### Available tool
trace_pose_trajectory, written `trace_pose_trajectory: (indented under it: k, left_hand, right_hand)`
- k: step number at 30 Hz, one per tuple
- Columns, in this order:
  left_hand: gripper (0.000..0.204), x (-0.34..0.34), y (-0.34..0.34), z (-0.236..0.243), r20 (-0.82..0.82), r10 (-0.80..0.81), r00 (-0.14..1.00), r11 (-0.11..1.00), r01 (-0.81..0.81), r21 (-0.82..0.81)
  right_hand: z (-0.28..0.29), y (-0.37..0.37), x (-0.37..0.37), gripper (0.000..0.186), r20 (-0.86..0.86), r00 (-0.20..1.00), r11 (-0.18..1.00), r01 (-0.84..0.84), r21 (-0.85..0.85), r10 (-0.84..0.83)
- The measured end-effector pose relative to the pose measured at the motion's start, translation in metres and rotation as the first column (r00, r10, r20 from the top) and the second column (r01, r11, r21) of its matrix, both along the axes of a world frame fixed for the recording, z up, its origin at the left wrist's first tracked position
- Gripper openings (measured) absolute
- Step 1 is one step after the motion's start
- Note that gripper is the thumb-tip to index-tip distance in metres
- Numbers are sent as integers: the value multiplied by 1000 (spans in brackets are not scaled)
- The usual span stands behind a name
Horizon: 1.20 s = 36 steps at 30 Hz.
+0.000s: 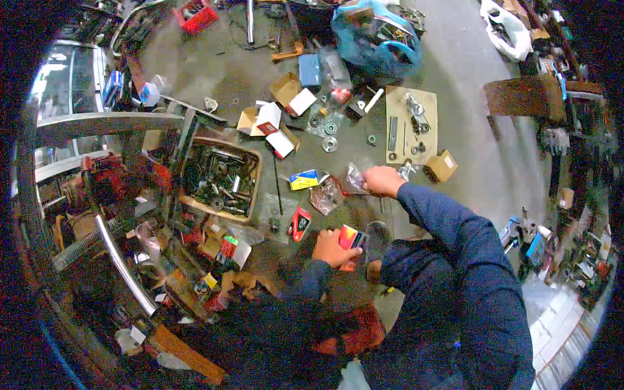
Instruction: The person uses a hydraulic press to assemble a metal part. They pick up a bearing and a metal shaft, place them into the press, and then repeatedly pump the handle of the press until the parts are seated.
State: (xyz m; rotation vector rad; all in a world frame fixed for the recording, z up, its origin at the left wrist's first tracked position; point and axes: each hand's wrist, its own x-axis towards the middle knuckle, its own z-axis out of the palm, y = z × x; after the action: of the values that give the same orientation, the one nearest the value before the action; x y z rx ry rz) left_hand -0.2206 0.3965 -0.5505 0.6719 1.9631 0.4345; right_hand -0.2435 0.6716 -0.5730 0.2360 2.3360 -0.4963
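blue bag (354,43) btwn red bin (200,23) & wht bag (517,34)

the grey floor (458,65) carries a broad scatter. just left of the right fingers (374,177) lies a crumpled clear bag (327,196), and past it a blue-and-yellow box (303,180). ahead and to the right of those fingers a cardboard sheet (408,99) lies flat, with a small brown box (443,166) at its near corner. ahead and left of the left fingers (344,255) is a red packet (299,224); farther left, a tan-rimmed tray (257,185). well ahead of all fingers sit opened white boxes (268,119) and a blue bag (354,29).
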Motion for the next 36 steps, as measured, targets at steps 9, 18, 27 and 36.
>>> trace_pose_trajectory:
  k: [9, 18, 27, 36]
  left_hand:
    - [76, -17, 35, -78, -22, -184, 983, 976, 185, 113]
    - [85, -41, 50, -83, 78, 163, 983, 955, -177, 238]
    - [35, -172, 31, 73, -91, 571, 816, 635, -369, 679]
    - [50, -219, -64, 177, -398, 326, 857, 856, -89, 509]
  right_hand:
    - [-59, 44, -84, 25, -15, 949, 928, -313, -203, 316]
    - [-12, -2, -136, 22, -296, 859, 901, -433, 16, 417]
    - [74, -77, -121, 36, -722, 691, 891, -338, -303, 16]
    - [148, -166, -140, 50, -904, 290, 740, -521, -424, -314]
